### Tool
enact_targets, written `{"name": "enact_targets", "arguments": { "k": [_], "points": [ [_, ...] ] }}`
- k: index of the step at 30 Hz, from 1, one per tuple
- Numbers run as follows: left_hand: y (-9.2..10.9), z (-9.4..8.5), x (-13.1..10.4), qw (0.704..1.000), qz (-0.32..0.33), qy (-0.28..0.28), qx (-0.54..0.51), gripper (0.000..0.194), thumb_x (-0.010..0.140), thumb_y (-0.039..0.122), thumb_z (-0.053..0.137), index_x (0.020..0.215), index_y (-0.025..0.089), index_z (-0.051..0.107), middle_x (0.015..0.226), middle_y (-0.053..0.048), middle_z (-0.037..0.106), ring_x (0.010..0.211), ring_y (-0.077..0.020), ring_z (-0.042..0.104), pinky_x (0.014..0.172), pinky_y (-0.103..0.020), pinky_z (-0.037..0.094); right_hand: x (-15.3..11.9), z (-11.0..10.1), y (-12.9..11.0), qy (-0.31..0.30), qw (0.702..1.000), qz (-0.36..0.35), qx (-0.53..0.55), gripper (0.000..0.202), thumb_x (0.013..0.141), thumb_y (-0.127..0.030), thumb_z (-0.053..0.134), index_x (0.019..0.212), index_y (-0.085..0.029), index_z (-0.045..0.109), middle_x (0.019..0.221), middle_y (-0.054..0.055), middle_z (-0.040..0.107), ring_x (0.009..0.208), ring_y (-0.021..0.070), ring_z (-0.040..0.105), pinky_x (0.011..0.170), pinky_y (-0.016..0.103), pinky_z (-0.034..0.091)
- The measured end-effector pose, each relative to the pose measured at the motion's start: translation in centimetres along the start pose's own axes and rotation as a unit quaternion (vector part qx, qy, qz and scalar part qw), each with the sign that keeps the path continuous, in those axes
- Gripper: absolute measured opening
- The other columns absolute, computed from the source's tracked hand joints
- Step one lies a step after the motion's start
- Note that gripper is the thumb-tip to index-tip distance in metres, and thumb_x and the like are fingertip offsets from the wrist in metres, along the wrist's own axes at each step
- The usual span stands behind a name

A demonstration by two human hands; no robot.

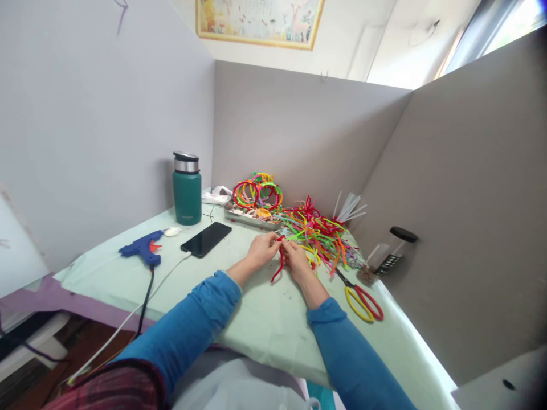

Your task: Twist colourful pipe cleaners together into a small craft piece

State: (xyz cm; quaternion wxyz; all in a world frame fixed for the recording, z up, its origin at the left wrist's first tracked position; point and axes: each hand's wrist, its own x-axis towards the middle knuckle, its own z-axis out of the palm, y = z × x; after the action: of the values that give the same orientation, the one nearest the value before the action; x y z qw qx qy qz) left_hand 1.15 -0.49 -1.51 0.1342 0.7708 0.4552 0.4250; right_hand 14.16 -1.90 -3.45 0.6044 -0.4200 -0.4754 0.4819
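Both my hands meet over the middle of the table, fingers pinched around a red pipe cleaner (278,270). One end of it dangles toward the tabletop. My left hand (262,250) grips it from the left, thumb and forefinger together. My right hand (296,259) holds it from the other side, close against the left. A small pale blue bit (284,231) shows just above the fingertips; what it is I cannot make out. Just beyond my right hand lies a heap of colourful pipe cleaners (318,230).
Scissors (363,302) with red and yellow handles lie at the right. A blue glue gun (143,248), a phone (207,239) and a green bottle (187,196) stand or lie leftward. Behind is a metal tray (243,217) with pipe-cleaner rings; a clear jar (391,250) leans right.
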Motion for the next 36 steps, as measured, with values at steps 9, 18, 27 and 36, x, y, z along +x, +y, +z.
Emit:
{"name": "enact_targets", "arguments": {
  "k": [9, 18, 27, 36],
  "points": [
    [0.04, -0.09, 0.06, 1.000, -0.017, 0.015, -0.021, 0.024, 0.081, 0.036, 0.049, 0.083, 0.017, 0.064, 0.059, 0.002, 0.059, 0.054, -0.0102, 0.047, 0.053, -0.021, 0.030, 0.10, -0.04, 0.28, -0.022, 1.000, -0.015, -0.009, 0.030, 0.062, -0.045, 0.070, 0.068, -0.018, 0.061, 0.060, -0.002, 0.053, 0.045, 0.0076, 0.039, 0.043, 0.022, 0.028],
    [0.07, -0.27, 0.05, 1.000, -0.022, 0.017, 0.005, 0.024, 0.081, 0.035, 0.049, 0.086, 0.018, 0.065, 0.065, 0.001, 0.063, 0.058, -0.0111, 0.051, 0.055, -0.021, 0.030, -0.20, 0.16, 0.12, -0.061, 0.997, -0.039, -0.038, 0.021, 0.064, -0.039, 0.067, 0.067, -0.019, 0.060, 0.056, -0.004, 0.052, 0.046, 0.0087, 0.039, 0.046, 0.023, 0.029],
    [0.03, -0.21, 0.07, 0.999, -0.032, 0.019, -0.006, 0.026, 0.083, 0.037, 0.046, 0.091, 0.018, 0.062, 0.063, 0.001, 0.062, 0.057, -0.0112, 0.052, 0.056, -0.021, 0.032, -0.31, 0.30, 0.11, -0.057, 0.996, -0.042, -0.048, 0.026, 0.065, -0.044, 0.067, 0.067, -0.019, 0.060, 0.052, -0.005, 0.048, 0.044, 0.0083, 0.037, 0.044, 0.023, 0.027],
    [-0.11, -0.20, 0.08, 0.999, -0.022, 0.022, -0.013, 0.022, 0.083, 0.033, 0.045, 0.084, 0.020, 0.062, 0.063, 0.002, 0.062, 0.059, -0.0112, 0.052, 0.058, -0.021, 0.034, -0.35, 0.41, 0.06, -0.043, 0.998, -0.033, -0.041, 0.029, 0.063, -0.046, 0.069, 0.066, -0.019, 0.059, 0.057, -0.004, 0.052, 0.043, 0.0077, 0.039, 0.043, 0.023, 0.028]
  ]
}}
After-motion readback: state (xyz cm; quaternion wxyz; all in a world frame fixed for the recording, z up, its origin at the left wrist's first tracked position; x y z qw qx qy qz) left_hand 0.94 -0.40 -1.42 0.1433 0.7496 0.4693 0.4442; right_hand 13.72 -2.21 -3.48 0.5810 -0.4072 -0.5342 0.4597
